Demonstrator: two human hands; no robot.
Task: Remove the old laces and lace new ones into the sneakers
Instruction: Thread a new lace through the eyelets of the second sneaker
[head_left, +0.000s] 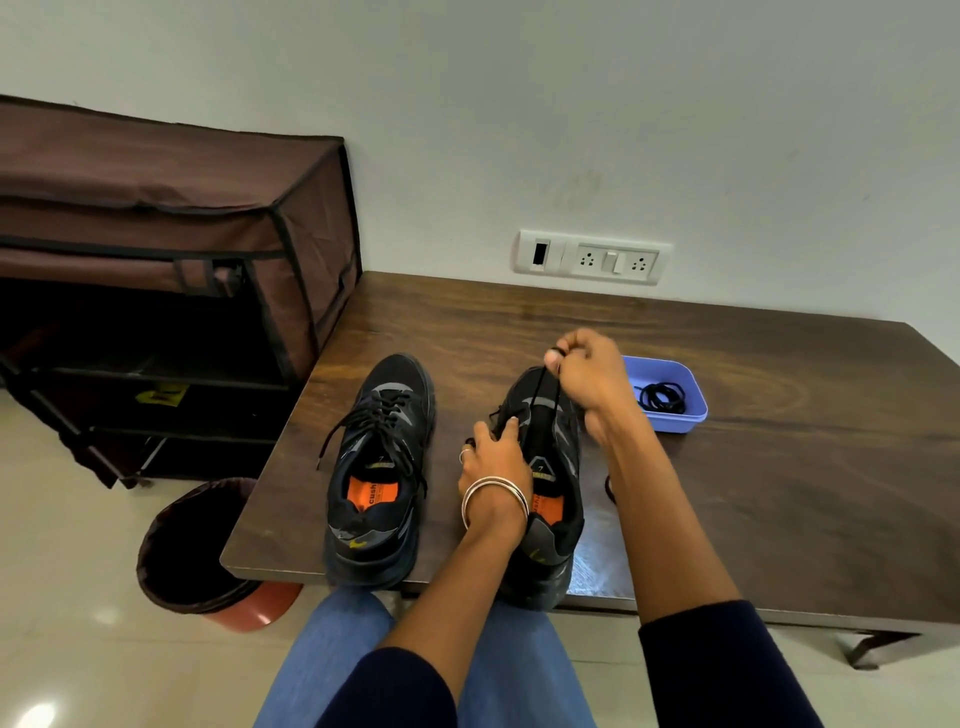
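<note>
"cush…" on orange insole (367, 492) of left sneaker (377, 467); smaller print beneath possibly unreadable.

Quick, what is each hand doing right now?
Left hand: fingers curled on the upper of the right-side black sneaker, steadying it.
Right hand: pinching the thin black lace, pulling it up from that sneaker.

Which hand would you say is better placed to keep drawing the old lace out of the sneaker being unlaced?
The right hand: it already pinches the lace taut above the sneaker, while the left hand steadies it.
</note>
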